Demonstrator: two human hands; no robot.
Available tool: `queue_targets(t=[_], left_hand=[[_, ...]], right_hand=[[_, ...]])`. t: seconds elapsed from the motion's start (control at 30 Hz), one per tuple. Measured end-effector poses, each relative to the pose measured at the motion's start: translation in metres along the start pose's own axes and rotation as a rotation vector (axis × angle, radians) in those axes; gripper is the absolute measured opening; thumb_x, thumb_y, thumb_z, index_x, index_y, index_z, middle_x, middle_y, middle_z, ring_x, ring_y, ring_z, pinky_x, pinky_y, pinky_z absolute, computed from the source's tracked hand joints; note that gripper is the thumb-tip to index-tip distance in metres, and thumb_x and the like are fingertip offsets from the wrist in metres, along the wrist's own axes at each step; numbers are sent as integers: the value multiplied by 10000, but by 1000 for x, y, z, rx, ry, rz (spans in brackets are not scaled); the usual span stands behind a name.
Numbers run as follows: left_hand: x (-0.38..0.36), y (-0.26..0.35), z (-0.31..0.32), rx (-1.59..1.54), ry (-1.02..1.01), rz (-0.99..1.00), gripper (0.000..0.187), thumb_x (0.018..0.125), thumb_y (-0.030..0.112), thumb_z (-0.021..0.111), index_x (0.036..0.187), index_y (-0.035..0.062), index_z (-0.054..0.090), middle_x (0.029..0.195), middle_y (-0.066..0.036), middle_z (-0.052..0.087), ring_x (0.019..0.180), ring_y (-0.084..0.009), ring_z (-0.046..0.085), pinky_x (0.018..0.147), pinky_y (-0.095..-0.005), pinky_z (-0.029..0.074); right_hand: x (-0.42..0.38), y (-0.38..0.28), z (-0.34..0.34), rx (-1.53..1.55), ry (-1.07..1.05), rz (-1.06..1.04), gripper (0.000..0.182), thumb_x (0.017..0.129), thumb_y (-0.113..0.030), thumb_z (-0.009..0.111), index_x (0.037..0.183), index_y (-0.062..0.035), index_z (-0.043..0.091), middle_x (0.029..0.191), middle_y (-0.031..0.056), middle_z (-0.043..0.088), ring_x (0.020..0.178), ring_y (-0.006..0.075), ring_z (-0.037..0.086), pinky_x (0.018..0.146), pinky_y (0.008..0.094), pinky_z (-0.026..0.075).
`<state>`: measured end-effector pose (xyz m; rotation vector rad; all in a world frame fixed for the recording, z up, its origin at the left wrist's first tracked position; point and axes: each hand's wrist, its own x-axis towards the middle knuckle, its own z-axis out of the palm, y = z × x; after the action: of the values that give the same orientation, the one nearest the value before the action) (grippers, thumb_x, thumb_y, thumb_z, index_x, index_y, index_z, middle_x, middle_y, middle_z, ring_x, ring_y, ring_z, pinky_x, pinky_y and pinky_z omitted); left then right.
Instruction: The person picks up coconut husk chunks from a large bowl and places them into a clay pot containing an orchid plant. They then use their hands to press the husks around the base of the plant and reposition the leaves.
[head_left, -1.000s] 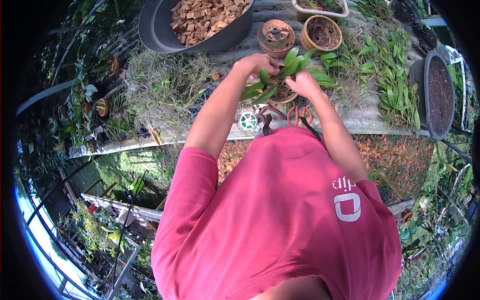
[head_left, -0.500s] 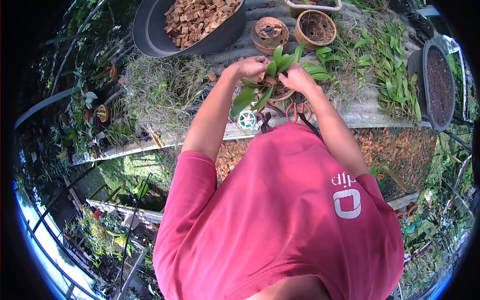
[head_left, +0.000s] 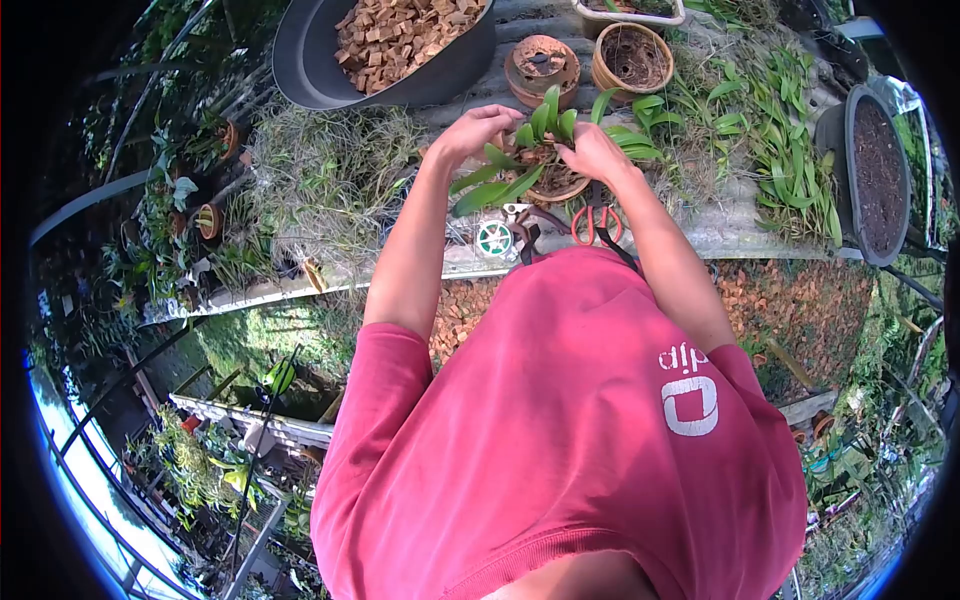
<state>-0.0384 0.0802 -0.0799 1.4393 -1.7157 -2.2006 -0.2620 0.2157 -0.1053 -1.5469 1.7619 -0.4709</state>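
Note:
A leafy green plant (head_left: 512, 178) stands in a round clay pot (head_left: 572, 190), with brown chunks around its base. At the plant's left side is my left hand (head_left: 478, 134), fingers bent together over the leaves; whatever is between the fingertips is too small to make out. My right hand (head_left: 598, 158) closes on the plant from the right, thumb at its base, other fingers partly hidden by leaves. Red-handled scissors (head_left: 597, 222) lie just below the pot. Beside them are dark-handled pruners (head_left: 540, 214) and a green-and-white wheel-shaped object (head_left: 494, 238).
Behind stand a dark tub of brown chunks (head_left: 385, 92), a stacked clay pot (head_left: 541, 82) and a soil-filled pot (head_left: 597, 72). Dry grassy plants (head_left: 320, 180) lie left, loose leafy plants (head_left: 795, 150) right. A dark soil tub (head_left: 850, 190) sits at the right edge.
My left hand has shifted left and slightly up, away from the plant's centre. The leaves have tilted left, showing more of the pot. My right hand stays nearly in place.

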Motion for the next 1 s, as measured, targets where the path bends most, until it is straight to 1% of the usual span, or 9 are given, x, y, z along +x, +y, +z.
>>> queue_targets(t=[0.17,0.23,0.27,0.37,0.5,0.6,0.73,0.83,1.0], left_hand=[[-9,6,-7,70,85,-43,364,951,263,691,1276,100,694,904,40,695,730,-82,620,598,-242,479],[-10,-3,-10,242,53,-73,387,911,296,745,1250,112,712,939,5,718,799,-90,639,684,-280,520],[-9,-12,-11,326,38,-90,400,891,312,772,1237,117,721,956,-13,729,834,-95,648,727,-300,540],[-7,-34,-4,565,39,34,494,829,326,812,1272,122,732,1084,-68,784,982,-197,731,883,-348,573],[-26,-18,18,842,133,130,532,795,380,845,1278,178,748,1176,-112,766,1090,-281,725,965,-406,560],[-36,-7,35,996,166,203,517,768,448,872,1236,256,769,1247,-99,729,1167,-313,688,1015,-443,543],[-26,-16,49,1178,178,141,430,814,457,831,1203,287,761,1235,-80,725,1156,-297,695,990,-439,561],[-14,-33,51,1259,194,242,547,829,508,818,1257,179,731,1320,-82,689,1145,-300,715,975,-433,580],[-11,-45,49,1243,228,271,525,849,514,799,1252,183,733,1297,-77,685,1138,-299,715,959,-442,584]], right_hand=[[-3,-1,2,-115,155,-63,485,833,-250,828,1225,-22,655,1242,199,650,1207,401,622,1040,478,495],[-15,-18,-4,-260,294,7,559,796,-298,879,1226,-24,649,1241,162,632,1214,380,609,1041,480,484],[-22,-24,-7,-319,283,25,595,785,-343,894,1210,-6,650,1232,150,625,1200,360,595,1022,484,468],[-36,-37,-8,-371,340,81,583,794,-340,887,1210,-11,646,1202,148,613,1196,332,581,1008,482,450],[-36,-36,-10,-398,475,81,500,806,-331,873,1135,-22,656,1172,147,608,1189,346,573,1008,513,429],[-40,-34,-13,-431,469,101,453,810,-333,873,1083,-44,655,1133,130,614,1132,339,590,950,506,450],[-46,-38,-9,-434,422,134,379,820,-323,870,1018,-62,679,1115,130,636,1120,332,608,939,508,471],[-51,-39,-10,-391,380,140,340,836,-301,855,1011,-55,699,1112,143,659,1135,341,621,959,513,484],[-52,-25,-14,-330,419,91,322,862,-284,831,1059,-64,702,1128,145,659,1146,354,622,967,510,491]])
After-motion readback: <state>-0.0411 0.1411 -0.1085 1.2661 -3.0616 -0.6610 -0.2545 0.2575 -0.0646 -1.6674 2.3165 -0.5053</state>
